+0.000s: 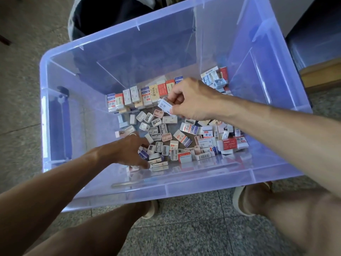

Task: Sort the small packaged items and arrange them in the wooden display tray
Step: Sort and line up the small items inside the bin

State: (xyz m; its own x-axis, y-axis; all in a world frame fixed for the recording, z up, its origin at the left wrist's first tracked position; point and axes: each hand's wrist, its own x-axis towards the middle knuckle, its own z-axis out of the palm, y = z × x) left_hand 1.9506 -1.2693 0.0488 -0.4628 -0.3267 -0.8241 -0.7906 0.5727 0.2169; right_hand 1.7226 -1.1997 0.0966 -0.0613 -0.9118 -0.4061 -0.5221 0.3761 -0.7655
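A clear blue plastic bin point(55, 111) stands on the floor and holds several small packaged items. A neat row of upright packs point(142, 95) lines the back of the bin's floor. A loose pile of small boxes point(186, 141) covers the middle and right. My right hand point(191, 100) hovers above the pile and pinches a white-and-blue pack point(165, 106). My left hand point(129, 150) reaches down into the near-left part of the pile, fingers curled among the small boxes; what it holds is hidden. No wooden tray is clearly in view.
A wooden edge point(321, 74) shows on the floor at the far right beside a dark cabinet point(313, 34). A dark round bin point(103, 15) stands behind the plastic bin. My knees and sandalled feet point(241, 198) are at the bin's near side on the speckled floor.
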